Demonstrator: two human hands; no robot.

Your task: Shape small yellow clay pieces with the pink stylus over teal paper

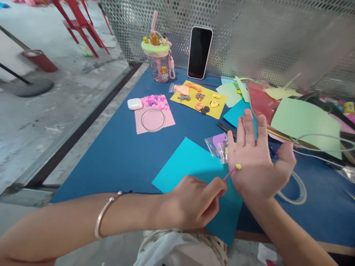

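My left hand (199, 203) is closed around a thin pink stick (229, 174). At the stick's far end a small yellow lump of clay (238, 167) touches the palm of my right hand (252, 166). That hand is open, palm up, with its fingers spread and thumb out to the right. Beneath both hands lies a bright blue paper sheet (180, 162). Just left of my right fingers is a clear plastic bag (215, 146) with purple and yellow pieces. Dark scissors (225, 127), partly hidden by the right hand, lie behind it.
A yellow sheet (179, 98) bears several small clay animals. Left of it, a pink sheet (141, 125) holds pink and purple bits, a clear ring and a white case (134, 103). Behind stand a lidded cup (159, 64) and a phone (200, 51). Paper and tape (302, 190) lie right.
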